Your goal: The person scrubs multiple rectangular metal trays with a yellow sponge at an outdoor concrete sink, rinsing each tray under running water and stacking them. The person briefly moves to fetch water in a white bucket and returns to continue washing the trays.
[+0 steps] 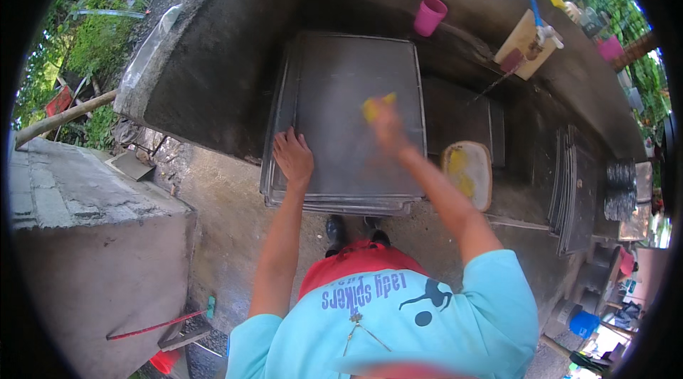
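A stack of dark metal baking trays (341,139) lies before me on the edge of a concrete wash basin. My left hand (293,156) rests flat with fingers apart on the left rim of the top tray. Over the right half of that tray is my right hand (388,125), blurred, closed on a yellow sponge (379,107) that is against the tray's surface. To the right of the stack sits a pale rectangular tub (483,176) with yellow stuff inside.
A pink plastic cup (430,16) stands on the basin ledge. Water runs near a board (528,48) carrying brushes. More trays (573,192) lean upright at the right. A concrete block (101,251) is at lower left.
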The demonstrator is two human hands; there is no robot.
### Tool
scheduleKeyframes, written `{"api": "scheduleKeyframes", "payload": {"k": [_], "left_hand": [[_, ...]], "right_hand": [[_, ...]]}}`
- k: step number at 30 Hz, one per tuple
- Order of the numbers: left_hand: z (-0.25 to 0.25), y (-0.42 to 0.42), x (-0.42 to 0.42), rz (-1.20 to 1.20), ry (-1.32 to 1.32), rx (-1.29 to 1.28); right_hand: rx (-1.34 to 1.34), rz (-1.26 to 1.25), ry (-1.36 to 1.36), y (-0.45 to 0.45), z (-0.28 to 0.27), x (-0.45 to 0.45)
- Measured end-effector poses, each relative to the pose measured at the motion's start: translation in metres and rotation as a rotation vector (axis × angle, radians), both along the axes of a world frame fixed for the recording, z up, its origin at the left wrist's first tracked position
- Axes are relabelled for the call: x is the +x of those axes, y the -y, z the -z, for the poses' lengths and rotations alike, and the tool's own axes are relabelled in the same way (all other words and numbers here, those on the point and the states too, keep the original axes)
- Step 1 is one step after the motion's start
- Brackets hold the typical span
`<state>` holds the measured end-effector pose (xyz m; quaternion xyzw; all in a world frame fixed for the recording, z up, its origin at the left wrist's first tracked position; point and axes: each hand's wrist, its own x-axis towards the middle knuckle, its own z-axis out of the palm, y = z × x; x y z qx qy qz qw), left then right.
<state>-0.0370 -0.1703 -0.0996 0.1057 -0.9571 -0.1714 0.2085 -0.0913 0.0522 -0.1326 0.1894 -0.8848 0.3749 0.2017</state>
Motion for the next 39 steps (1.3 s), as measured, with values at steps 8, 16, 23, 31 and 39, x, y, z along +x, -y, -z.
{"api": "scheduleKeyframes", "payload": {"k": [8, 16, 23, 31, 39], "left_hand": [[-0.002, 0.001, 0.000, -0.022, 0.108, 0.004], [-0.007, 0.000, 0.000, 0.016, 0.069, 0.017], [-0.005, 0.001, -0.001, 0.001, 0.108, 0.000], [-0.007, 0.002, -0.003, 0.034, 0.120, 0.028], [0.002, 0.010, -0.001, 0.062, -0.161, 0.429]], "right_hand": [[0.218, -0.252, -0.141, 0.052, -0.029, 0.015], [0.175, 0.168, -0.028, 0.033, -0.035, -0.164], [0.362, -0.288, 0.050, 0.061, -0.014, -0.074], [0.405, 0.358, -0.150, 0.086, 0.094, -0.272], [0.235, -0.162, -0.086, 0.151, -0.040, -0.034]]}}
